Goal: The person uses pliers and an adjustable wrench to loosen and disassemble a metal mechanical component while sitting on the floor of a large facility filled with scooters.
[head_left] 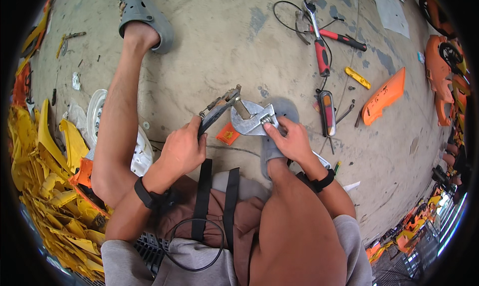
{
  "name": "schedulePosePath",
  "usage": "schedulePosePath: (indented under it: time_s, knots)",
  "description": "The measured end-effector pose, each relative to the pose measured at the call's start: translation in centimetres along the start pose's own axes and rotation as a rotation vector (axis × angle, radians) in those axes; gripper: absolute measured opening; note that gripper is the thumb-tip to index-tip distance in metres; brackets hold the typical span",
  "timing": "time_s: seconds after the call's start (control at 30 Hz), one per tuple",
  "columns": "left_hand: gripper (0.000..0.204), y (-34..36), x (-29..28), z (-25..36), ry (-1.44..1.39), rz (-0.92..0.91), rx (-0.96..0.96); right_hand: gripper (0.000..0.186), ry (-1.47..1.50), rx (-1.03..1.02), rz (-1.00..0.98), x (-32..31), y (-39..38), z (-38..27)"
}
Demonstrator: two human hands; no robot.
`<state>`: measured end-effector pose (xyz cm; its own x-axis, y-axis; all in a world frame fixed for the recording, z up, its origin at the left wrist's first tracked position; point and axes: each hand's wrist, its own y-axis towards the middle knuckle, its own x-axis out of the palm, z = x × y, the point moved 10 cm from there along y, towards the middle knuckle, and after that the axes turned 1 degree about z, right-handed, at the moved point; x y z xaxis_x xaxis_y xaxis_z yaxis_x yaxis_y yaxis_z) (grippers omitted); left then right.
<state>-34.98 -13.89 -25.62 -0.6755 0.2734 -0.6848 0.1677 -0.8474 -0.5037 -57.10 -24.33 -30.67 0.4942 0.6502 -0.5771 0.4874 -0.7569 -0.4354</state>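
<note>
My left hand point(180, 148) is closed round a dark, narrow metal part point(218, 111) with a worn, rusty end. A short cylindrical stub point(242, 109) sticks out from that end. In my right hand point(289, 136) is a large silver adjustable wrench point(253, 125), with my thumb near its adjusting screw. The wrench's jaws lie around or just over the stub; whether they touch it I cannot tell. Below them, on the floor, lies a small orange packet point(228, 134).
To the right lie a ratchet wrench point(320, 54), a red-and-black handled tool point(344, 39), a tail light point(327, 111), a yellow cutter point(358, 78) and an orange panel point(384, 99). On the left are a white rim point(142, 151) and piled yellow plastic pieces point(65, 206). My legs flank the work.
</note>
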Motion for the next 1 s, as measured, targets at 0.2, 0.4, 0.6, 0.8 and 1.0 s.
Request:
schedulePosePath:
  time_s: [0.2, 0.4, 0.6, 0.8, 1.0]
  knots:
    - [0.027, 0.1, 0.3, -0.9, 0.009, -0.013, 0.002, 0.043, 0.077, 0.012, -0.007, 0.4, 0.0, 0.9]
    - [0.032, 0.3, -0.4, -1.0, 0.051, -0.007, 0.074, 0.046, 0.074, 0.033, -0.042, 0.4, 0.2, 1.1]
    - [0.027, 0.1, -0.1, -1.3, 0.072, -0.037, 0.068, 0.052, -0.004, 0.038, -0.074, 0.4, 0.4, 0.7]
    - [0.023, -0.2, 0.1, -1.0, 0.069, -0.02, 0.081, 0.059, 0.065, 0.14, -0.108, 0.9, 0.3, 1.8]
    - [0.025, -0.4, 0.2, -0.9, 0.12, -0.006, 0.092, 0.06, 0.138, 0.255, -0.149, 1.3, 0.1, 2.7]
